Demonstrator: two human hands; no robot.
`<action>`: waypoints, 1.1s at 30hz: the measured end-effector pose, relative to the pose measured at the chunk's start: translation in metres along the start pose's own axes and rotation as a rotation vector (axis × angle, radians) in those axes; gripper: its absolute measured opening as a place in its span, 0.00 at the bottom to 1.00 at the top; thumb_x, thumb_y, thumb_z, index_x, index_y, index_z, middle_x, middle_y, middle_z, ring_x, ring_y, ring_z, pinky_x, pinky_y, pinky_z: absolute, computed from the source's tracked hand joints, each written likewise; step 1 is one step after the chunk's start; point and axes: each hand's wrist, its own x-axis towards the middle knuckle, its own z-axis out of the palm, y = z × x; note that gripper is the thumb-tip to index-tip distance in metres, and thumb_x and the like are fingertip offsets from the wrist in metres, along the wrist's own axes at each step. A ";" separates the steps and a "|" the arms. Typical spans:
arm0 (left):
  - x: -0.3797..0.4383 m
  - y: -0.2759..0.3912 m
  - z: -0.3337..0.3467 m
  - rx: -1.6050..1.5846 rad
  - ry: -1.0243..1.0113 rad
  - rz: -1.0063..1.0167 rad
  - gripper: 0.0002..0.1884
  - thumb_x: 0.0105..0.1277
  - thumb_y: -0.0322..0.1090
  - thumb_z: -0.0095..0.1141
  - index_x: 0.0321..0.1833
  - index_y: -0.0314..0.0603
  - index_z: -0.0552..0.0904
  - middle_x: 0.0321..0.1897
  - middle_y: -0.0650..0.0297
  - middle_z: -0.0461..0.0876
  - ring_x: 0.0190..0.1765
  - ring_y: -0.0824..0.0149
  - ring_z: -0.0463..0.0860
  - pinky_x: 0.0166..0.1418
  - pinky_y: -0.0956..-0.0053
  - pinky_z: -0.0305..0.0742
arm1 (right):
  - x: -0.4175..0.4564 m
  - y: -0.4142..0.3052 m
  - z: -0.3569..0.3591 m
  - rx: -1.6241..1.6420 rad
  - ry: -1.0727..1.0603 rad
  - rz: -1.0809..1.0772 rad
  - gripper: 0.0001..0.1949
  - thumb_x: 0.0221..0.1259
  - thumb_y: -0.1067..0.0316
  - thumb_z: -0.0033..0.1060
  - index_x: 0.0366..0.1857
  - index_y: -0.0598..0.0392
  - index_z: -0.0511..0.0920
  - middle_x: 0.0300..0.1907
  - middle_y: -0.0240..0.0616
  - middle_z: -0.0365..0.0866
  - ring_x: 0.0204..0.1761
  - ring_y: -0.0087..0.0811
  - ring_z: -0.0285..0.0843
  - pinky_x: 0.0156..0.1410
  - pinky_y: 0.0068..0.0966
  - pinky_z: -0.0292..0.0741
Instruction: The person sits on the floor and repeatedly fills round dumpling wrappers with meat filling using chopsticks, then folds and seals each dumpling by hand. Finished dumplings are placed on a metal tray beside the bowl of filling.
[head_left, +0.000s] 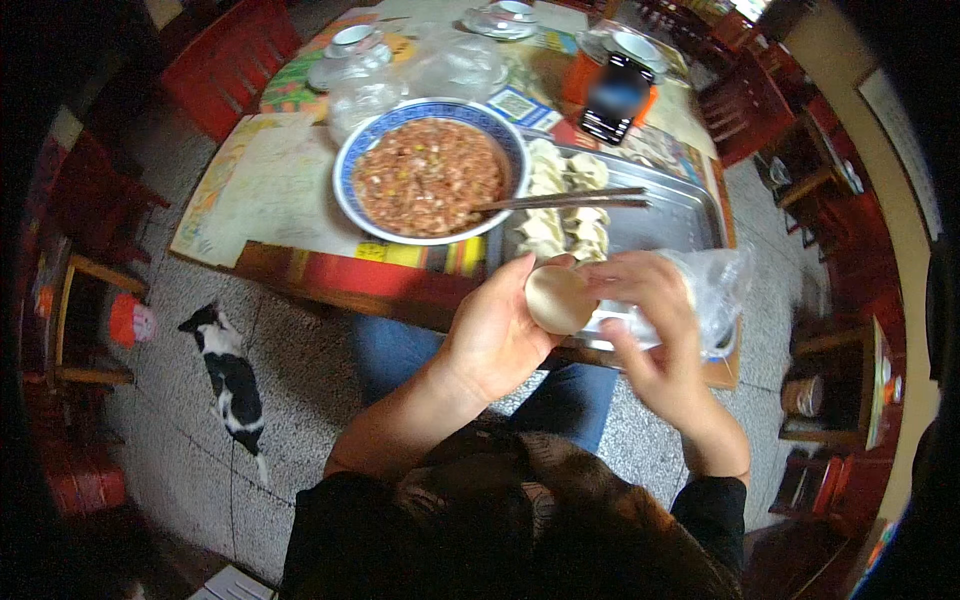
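A round dough wrapper (559, 299) lies on the fingers of my left hand (499, 330), just off the table's near edge. My right hand (656, 322), slightly blurred, is at the wrapper's right side with its fingers apart; whether they touch it I cannot tell. Beyond my hands, a metal tray (664, 214) holds rows of folded dumplings (544, 199). A blue-and-white bowl (349, 206) of minced meat filling (431, 176) stands to the left of the tray. Wooden chopsticks (577, 200) rest with their tips in the filling and reach over the dumplings.
A clear plastic bag (720, 289) lies on the tray's right near corner. Behind the tray, a phone (616, 97) leans on an orange object. Wrapped cups and dishes (352, 52) stand farther back. A black-and-white cat (232, 382) is on the floor at the left.
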 end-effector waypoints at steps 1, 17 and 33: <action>-0.005 0.006 -0.003 -0.010 0.031 0.045 0.24 0.79 0.44 0.32 0.62 0.31 0.71 0.58 0.52 0.78 0.61 0.57 0.77 0.68 0.61 0.70 | -0.004 0.017 0.003 0.035 0.053 0.031 0.08 0.62 0.67 0.63 0.41 0.56 0.79 0.46 0.40 0.82 0.51 0.38 0.77 0.60 0.34 0.70; -0.110 0.088 -0.005 0.300 0.274 0.476 0.26 0.78 0.37 0.30 0.73 0.26 0.54 0.71 0.39 0.59 0.75 0.47 0.59 0.79 0.54 0.53 | 0.118 0.030 0.013 0.606 0.128 0.201 0.19 0.77 0.58 0.44 0.27 0.59 0.75 0.23 0.31 0.72 0.24 0.23 0.72 0.31 0.21 0.69; -0.113 0.096 -0.016 -0.111 0.207 0.358 0.25 0.73 0.32 0.38 0.71 0.27 0.59 0.69 0.36 0.62 0.72 0.44 0.64 0.78 0.53 0.57 | 0.076 0.054 0.067 0.977 0.228 0.493 0.21 0.77 0.53 0.41 0.33 0.62 0.75 0.30 0.48 0.82 0.32 0.35 0.84 0.41 0.30 0.81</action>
